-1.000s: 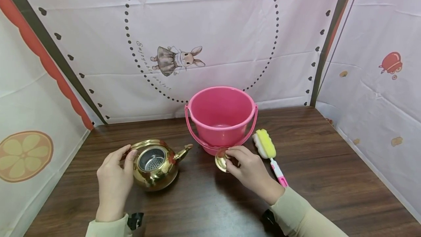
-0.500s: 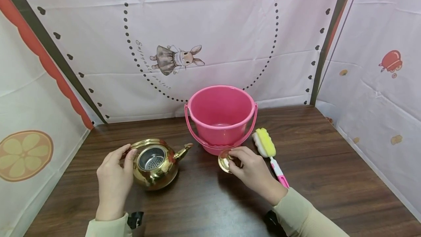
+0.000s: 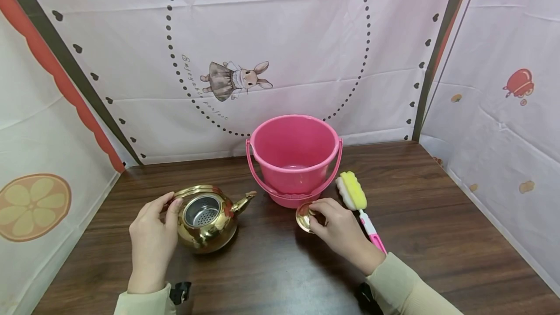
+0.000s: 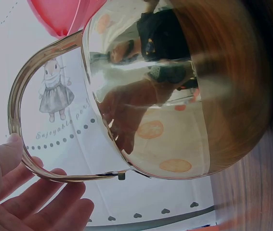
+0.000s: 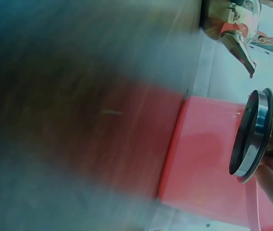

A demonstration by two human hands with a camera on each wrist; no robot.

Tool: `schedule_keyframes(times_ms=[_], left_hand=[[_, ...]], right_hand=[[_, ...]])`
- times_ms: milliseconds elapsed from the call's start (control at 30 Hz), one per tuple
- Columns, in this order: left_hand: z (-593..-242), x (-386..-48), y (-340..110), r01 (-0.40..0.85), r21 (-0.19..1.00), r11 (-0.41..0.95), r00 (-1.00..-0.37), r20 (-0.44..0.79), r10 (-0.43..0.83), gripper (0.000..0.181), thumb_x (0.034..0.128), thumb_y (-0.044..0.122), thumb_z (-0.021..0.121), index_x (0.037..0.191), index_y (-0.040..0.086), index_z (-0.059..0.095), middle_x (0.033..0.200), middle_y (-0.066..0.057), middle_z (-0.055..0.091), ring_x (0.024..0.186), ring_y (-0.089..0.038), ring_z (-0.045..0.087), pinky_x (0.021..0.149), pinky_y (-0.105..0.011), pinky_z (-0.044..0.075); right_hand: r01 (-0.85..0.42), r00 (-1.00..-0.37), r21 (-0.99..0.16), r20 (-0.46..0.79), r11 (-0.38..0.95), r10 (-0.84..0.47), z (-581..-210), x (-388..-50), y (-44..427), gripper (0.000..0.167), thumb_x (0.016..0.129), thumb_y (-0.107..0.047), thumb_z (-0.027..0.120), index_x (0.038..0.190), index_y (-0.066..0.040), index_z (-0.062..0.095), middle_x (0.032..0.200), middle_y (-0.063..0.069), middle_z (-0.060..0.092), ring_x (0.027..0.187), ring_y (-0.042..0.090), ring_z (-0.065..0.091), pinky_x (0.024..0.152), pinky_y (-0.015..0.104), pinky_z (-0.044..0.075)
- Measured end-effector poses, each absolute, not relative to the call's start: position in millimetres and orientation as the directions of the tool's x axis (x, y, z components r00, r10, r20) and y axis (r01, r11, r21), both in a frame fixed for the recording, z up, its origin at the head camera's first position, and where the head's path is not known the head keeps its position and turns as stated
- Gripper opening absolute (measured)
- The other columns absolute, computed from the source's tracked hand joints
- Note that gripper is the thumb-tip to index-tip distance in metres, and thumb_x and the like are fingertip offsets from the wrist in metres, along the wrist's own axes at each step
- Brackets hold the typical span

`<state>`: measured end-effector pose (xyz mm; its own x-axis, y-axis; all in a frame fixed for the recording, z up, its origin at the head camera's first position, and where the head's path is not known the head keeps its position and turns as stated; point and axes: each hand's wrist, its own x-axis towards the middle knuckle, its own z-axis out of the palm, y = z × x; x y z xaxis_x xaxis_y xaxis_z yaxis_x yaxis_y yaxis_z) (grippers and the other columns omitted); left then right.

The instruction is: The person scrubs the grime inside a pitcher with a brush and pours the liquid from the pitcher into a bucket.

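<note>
Site type: a small booth, formed by printed cloth [image 3: 297, 33] on three sides of a wood-grain surface [image 3: 262, 276]. The cloth is creased and carries a rabbit [image 3: 234, 80], an orange slice [image 3: 35, 207] and rows of hearts. Household goods occupy the surface: kettle [image 3: 205, 239], bucket [image 3: 290, 179], brush [image 3: 355, 193]. The room type outside the booth cannot be determined.

Brown wood-grain table [image 3: 262, 276] bears 3 things: gold teapot [image 3: 210, 237], pink bucket [image 3: 288, 179], sponge brush [image 3: 357, 198].
</note>
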<state>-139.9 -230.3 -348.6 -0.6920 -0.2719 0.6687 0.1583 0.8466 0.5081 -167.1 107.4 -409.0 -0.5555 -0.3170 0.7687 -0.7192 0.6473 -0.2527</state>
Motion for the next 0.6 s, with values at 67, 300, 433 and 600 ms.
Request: schedule_keyframes(times_ms=[67,300,433,600], left_hand=[[-348.7,-140.0,-230.2,0.161,0.505,0.848,-0.688,0.674,-0.27,0.025,0.0895,0.012,0.065,0.108,-0.005,0.067,0.1,-0.026,0.066,0.085,-0.039,0.063,0.068,-0.051,0.048],[-349.6,-141.2,-230.9,0.178,0.496,0.85,-0.67,0.694,-0.265,0.024,0.0884,0.011,0.066,0.106,-0.005,0.067,0.098,-0.025,0.067,0.086,-0.038,0.063,0.07,-0.048,0.046],[-349.5,-141.6,-231.9,0.188,0.496,0.848,-0.666,0.699,-0.261,0.023,0.088,0.011,0.066,0.105,-0.005,0.067,0.096,-0.026,0.067,0.086,-0.039,0.063,0.071,-0.049,0.046],[-348.7,-140.8,-231.6,0.173,0.488,0.855,-0.675,0.691,-0.259,0.024,0.0883,0.012,0.066,0.106,-0.004,0.068,0.096,-0.024,0.068,0.082,-0.036,0.065,0.068,-0.028,0.046]], right_hand=[[-0.713,-0.556,-0.246,0.77,0.657,-0.315,-410.7,-167.7,108.1,0.019,0.072,-0.004,0.075,0.09,-0.005,0.069,0.09,0.003,0.067,0.08,0.009,0.061,0.064,0.019,0.052],[-0.678,-0.598,-0.266,0.741,0.686,-0.304,-413.3,-169.3,110.3,0.018,0.071,-0.004,0.074,0.088,-0.006,0.067,0.087,0.001,0.065,0.076,0.008,0.059,0.063,0.019,0.051],[-0.639,-0.662,-0.31,0.687,0.704,-0.299,-411.4,-168.7,109.8,0.02,0.073,-0.005,0.075,0.092,-0.005,0.069,0.088,0.0,0.064,0.077,0.008,0.059,0.064,0.02,0.053],[-0.588,-0.725,-0.328,0.619,0.74,-0.302,-409.1,-169.6,108.3,0.02,0.074,-0.01,0.078,0.093,-0.007,0.073,0.089,-0.001,0.063,0.079,0.009,0.06,0.066,0.023,0.054]])
